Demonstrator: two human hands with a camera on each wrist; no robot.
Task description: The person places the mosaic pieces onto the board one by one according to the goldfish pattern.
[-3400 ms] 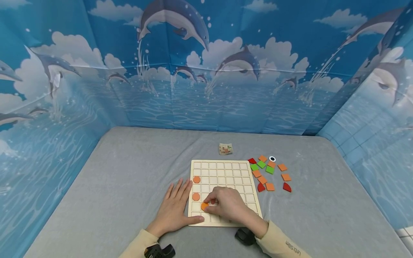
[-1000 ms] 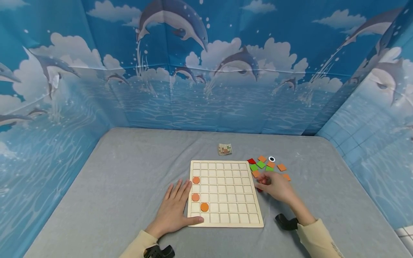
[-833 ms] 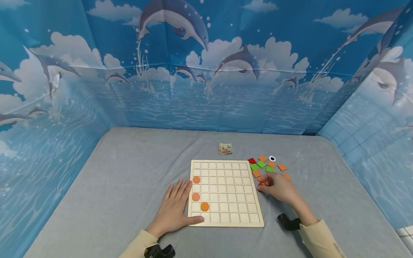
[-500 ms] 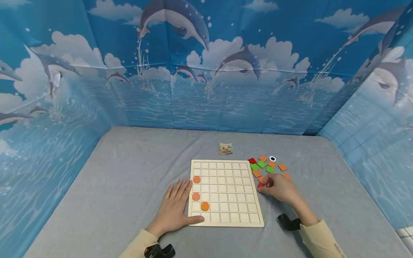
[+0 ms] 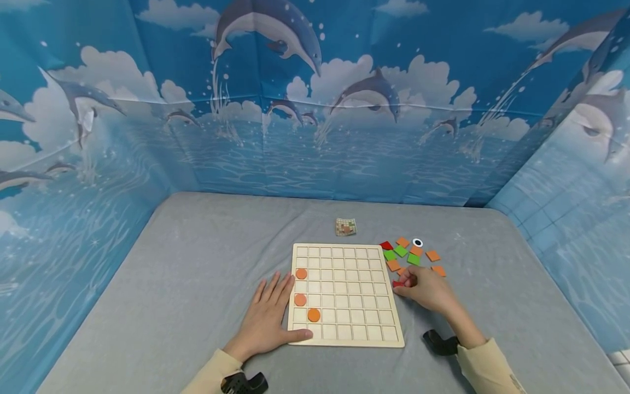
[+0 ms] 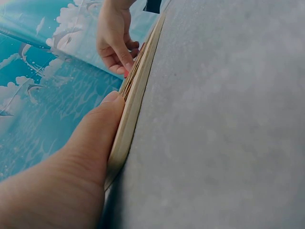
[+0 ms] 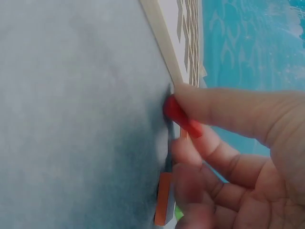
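in the head view, a pale wooden grid board (image 5: 356, 287) lies flat on the grey-covered worktop (image 5: 206, 246). at the board's left side, the left hand (image 5: 268, 314) lies with fingers straight and spread, its thumb over the near left corner. two orange discs (image 5: 301, 273) sit in the board's leftmost column, and a third, a brighter orange disc (image 5: 313, 315), sits in the next column, closer to the near edge. just off the board's right edge, the right hand (image 5: 425, 287) pinches a red piece (image 5: 397, 284). past the board's right edge, towards its far corner, lie orange squares (image 5: 433, 255), green squares (image 5: 414, 259), another red piece (image 5: 386, 245) and a white disc with a dark centre (image 5: 417, 243). a small patterned card (image 5: 345, 227) lies beyond the board's far edge.

in the left wrist view, the left thumb rests on the board's rim; the right hand shows across the board, a speck of red at its fingertips.

in the right wrist view, thumb and finger grip the red piece beside the board; blur makes it hard to tell whether it touches the worktop.
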